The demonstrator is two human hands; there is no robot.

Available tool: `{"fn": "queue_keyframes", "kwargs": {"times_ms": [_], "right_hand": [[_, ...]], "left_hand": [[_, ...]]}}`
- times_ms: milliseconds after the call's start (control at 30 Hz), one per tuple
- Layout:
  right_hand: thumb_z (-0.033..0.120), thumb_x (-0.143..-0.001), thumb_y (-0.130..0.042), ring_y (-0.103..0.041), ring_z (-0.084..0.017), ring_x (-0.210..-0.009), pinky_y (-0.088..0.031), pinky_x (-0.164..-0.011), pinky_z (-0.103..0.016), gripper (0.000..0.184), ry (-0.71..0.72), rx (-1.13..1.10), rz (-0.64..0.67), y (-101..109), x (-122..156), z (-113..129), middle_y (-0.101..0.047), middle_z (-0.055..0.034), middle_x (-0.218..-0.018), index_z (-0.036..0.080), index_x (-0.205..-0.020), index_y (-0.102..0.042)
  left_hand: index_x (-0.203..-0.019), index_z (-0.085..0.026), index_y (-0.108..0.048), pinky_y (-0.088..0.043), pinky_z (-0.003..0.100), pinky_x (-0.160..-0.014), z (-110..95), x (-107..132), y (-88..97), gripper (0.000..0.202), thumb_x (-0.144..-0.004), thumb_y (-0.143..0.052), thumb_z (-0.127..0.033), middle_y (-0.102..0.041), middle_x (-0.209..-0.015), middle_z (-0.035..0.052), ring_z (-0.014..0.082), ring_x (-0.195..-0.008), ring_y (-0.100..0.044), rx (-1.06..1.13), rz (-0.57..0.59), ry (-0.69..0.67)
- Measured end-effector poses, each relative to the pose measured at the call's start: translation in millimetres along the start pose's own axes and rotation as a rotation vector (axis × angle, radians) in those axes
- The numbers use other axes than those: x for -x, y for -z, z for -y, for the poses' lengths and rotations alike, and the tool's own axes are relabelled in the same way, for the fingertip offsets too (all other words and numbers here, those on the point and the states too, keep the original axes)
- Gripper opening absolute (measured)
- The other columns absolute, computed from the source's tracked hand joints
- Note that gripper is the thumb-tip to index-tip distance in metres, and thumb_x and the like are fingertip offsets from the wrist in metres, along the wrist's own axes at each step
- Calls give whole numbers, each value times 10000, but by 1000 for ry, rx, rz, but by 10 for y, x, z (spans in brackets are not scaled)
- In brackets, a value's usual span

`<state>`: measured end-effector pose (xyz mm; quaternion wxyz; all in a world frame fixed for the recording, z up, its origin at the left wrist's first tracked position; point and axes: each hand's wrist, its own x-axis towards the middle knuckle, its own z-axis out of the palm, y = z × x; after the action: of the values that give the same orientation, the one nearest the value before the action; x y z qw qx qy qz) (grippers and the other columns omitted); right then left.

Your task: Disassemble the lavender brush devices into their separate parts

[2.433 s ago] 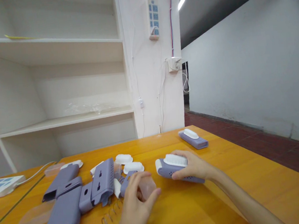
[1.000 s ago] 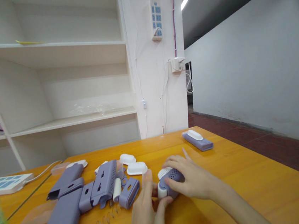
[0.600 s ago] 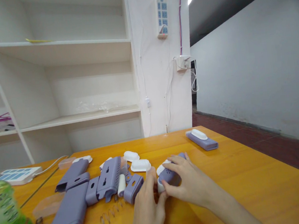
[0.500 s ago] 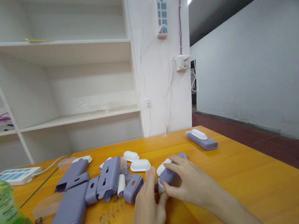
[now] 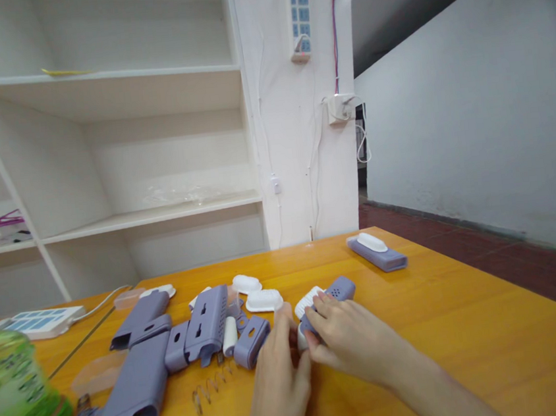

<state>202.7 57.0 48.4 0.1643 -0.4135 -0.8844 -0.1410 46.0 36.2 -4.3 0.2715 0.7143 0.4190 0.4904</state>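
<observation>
- The white shelf stands at the back, behind the orange desk that holds all the parts.
- The green bottle is at the near left. Only its edge peeks in earlier. Now a lot more shows, as the whole view has swung.
- The right hand is grasping the purple case, fingers over the top and thumb low at the side. Half a second ago, less of the far end with little holes sticks out past this hand. Now more shows.
- The left hand is curled right next to the near end of that case. Its inner fingers are hidden, so I cannot tell if it holds anything. Over two seconds ago it holds a see-through piece, away from the case. I cannot make that piece out now.
- The purple case is near the middle of the desk, between the two hands. With both hands close together, I think the work is at its near end.
- The purple shells lie to the left and look the same as before.
- The white brush sits along the case, partly under the right fingers.
- The white roller and the thin spring lie left of the left hand, untouched.
</observation>
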Motion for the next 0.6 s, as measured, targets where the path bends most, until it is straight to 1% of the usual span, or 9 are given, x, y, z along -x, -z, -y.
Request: {"fn": "queue_keyframes", "kwargs": {"times_ms": [100,167,233,300,367,433,500,600], "right_hand": [[221,-906,-525,-666,-399,-1101,-574,-878,-472,280,52,36,-24,-8,23,-24,-700,-267,-1116,62,-1060,-698],[215,-908,-516,-682,-384,-1069,-578,-868,-462,273,77,37,-25,-5,28,-36,-709,-254,-1097,69,-1048,-700],[209,-910,-510,-687,-380,-1053,-579,-861,-458,270,83,48,-32,-6,18,-37,-714,-249,-1081,70,-1038,-702],[210,-909,-515,-690,-384,-1040,-576,-856,-459,272,84,74,-47,-20,3,-27,-718,-254,-1058,60,-1036,-704],[224,-906,-531,-695,-388,-1010,-572,-846,-463,287,81,116,-68,-46,-6,-14,-716,-271,-1046,41,-1046,-701],[240,-904,-547,-697,-382,-984,-566,-840,-463,298,77,144,-83,-68,0,-10,-712,-282,-1040,27,-1051,-696],[232,-905,-552,-691,-356,-985,-555,-849,-442,264,79,112,-91,-66,17,-23,-719,-243,-1018,55,-1044,-690],[195,-917,-533,-676,-277,-982,-535,-834,-354,173,85,-39,-86,1,50,-84,-718,-132,-978,146,-994,-680]], "left_hand": [[-1057,-224,-524,-452,278,-762,-11,-7,16,149,-917,-522,-174,-627,-928,42,199,-821,-580,-23,22,-12],[-1028,-223,-516,-454,284,-766,-12,-12,28,134,-915,-499,-153,-619,-927,46,201,-829,-577,-33,39,-31],[-1080,-219,-526,-466,311,-826,-1,-16,42,189,-911,-486,-146,-630,-995,73,220,-898,-590,-46,55,-62],[-1165,-214,-542,-467,358,-918,21,-18,55,269,-907,-487,-158,-637,-1105,112,255,-1019,-594,-56,62,-92],[-1246,-213,-550,-455,402,-990,43,-17,65,351,-898,-507,-190,-632,-1201,142,292,-1142,-572,-59,47,-102],[-1304,-211,-545,-450,422,-1026,48,-13,67,419,-885,-532,-217,-632,-1252,150,306,-1206,-556,-56,27,-90],[-1343,-208,-528,-445,424,-1049,34,-5,60,462,-881,-549,-227,-633,-1281,145,296,-1219,-561,-44,16,-70],[-1351,-208,-528,-425,415,-1083,8,8,39,483,-873,-589,-243,-632,-1312,133,280,-1238,-566,-12,-28,-34]]}}
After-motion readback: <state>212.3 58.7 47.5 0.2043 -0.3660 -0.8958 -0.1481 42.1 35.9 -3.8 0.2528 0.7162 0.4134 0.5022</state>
